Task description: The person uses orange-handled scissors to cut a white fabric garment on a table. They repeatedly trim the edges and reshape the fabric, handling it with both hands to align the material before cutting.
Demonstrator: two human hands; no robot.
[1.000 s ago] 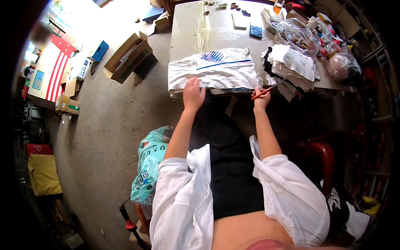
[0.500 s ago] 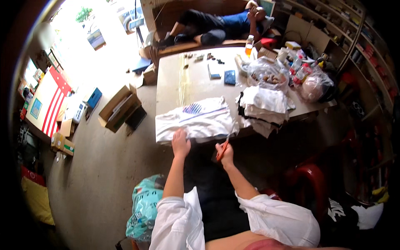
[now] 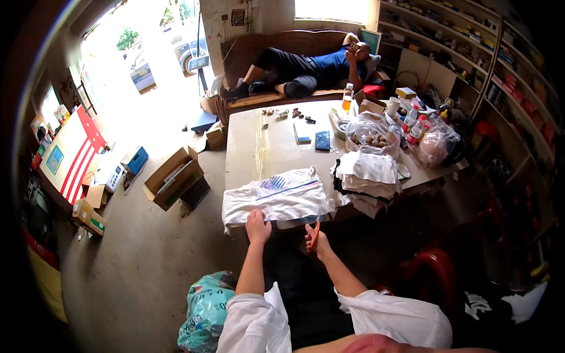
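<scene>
Nearest, a teal plastic bag bulges left of the person's arms. The right hand is closed around orange-handled scissors, blades toward the cloth. The left hand rests at the near edge of a white printed garment; whether it pinches the fabric, I cannot tell. The garment lies along the bench, left of stacked cloths. Farther off, a person reclines on a wooden couch.
</scene>
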